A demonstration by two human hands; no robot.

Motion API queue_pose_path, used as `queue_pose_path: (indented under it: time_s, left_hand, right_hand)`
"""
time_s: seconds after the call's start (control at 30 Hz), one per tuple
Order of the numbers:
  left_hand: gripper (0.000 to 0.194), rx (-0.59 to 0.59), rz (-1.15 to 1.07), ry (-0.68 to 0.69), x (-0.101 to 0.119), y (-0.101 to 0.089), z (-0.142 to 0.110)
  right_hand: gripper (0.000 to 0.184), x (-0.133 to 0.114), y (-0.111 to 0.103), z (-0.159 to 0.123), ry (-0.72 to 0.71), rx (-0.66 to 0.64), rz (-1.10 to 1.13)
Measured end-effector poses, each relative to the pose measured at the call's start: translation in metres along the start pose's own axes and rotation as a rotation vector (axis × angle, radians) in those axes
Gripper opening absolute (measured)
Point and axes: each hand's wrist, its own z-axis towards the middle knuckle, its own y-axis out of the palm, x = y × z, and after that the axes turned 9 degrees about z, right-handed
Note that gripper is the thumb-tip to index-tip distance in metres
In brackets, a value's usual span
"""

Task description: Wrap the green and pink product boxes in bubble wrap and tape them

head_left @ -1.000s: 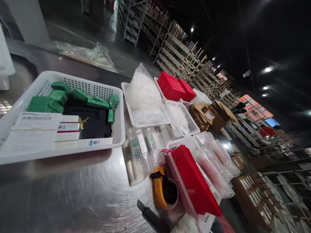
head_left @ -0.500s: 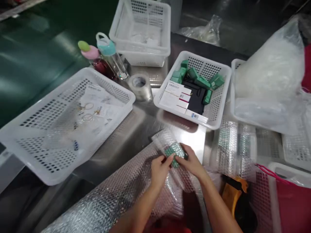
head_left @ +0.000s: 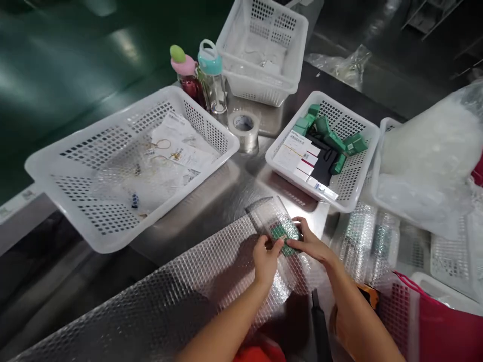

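Note:
A small green box (head_left: pixel 284 232) shows through clear bubble wrap (head_left: pixel 181 276) in front of me. The wrap runs as a long sheet from the box toward the lower left. My left hand (head_left: pixel 267 257) pinches the near left side of the wrapped box, thumb on top. On its right side, my right hand (head_left: pixel 311 242) is closed round the same bundle, with thumb and fingers bent over the edge. The wrap beyond the box lies as a flat flap. Fingertips under the bundle are hidden.
A white basket (head_left: pixel 332 201) holds green boxes and white cartons. At the left, another basket (head_left: pixel 101 244) contains bagged jewellery. Clear tape (head_left: pixel 245 133) and two bottles (head_left: pixel 212 75) stand behind. Bubble-wrapped packs (head_left: pixel 358 236) lie right; a black-handled tool (head_left: pixel 320 322) is near my right forearm.
My view has shifted, so the baskets and bottles appear farther right. Both hands stay on the wrapped box. The black handle near my right forearm has come into clearer view.

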Motion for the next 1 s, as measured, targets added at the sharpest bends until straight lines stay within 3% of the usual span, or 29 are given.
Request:
queue_pose_path:
  time_s: [0.13,0.23,0.4,0.5,0.57,0.67,0.73,0.87,1.0]
  left_hand:
    - [0.042,0.005,-0.033,-0.004,-0.001,-0.005,0.003]
    - [0.047,0.120,0.078,-0.038,0.004,-0.008,0.004]
    - [0.042,0.239,0.407,0.073,0.012,-0.008,-0.003]
    - [0.051,0.340,0.463,0.001,0.011,-0.007,-0.009]
    - [0.043,0.347,0.467,0.021,0.008,-0.005,-0.012]
    - [0.028,0.275,0.405,0.151,0.007,-0.001,-0.012]
    - [0.020,0.249,0.345,0.163,0.010,0.003,-0.012]
    - [0.015,0.281,0.247,0.087,0.017,0.007,-0.012]
    - [0.025,0.345,-0.065,-0.050,0.011,0.011,-0.011]
  right_hand:
    - [0.096,-0.003,0.007,-0.004,-0.070,0.185,-0.389]
    - [0.093,-0.008,0.016,-0.013,-0.047,0.284,-0.589]
    - [0.090,-0.006,0.026,-0.022,-0.083,0.268,-0.535]
    - [0.088,-0.001,0.027,-0.022,-0.117,0.256,-0.482]
    - [0.086,0.002,0.027,-0.021,-0.140,0.253,-0.467]
    - [0.087,0.004,0.024,-0.018,-0.147,0.245,-0.441]
    - [0.088,0.005,0.021,-0.016,-0.151,0.225,-0.419]
    - [0.089,0.004,0.018,-0.014,-0.135,0.192,-0.437]
    - [0.087,0.001,0.025,-0.018,-0.161,0.223,-0.532]
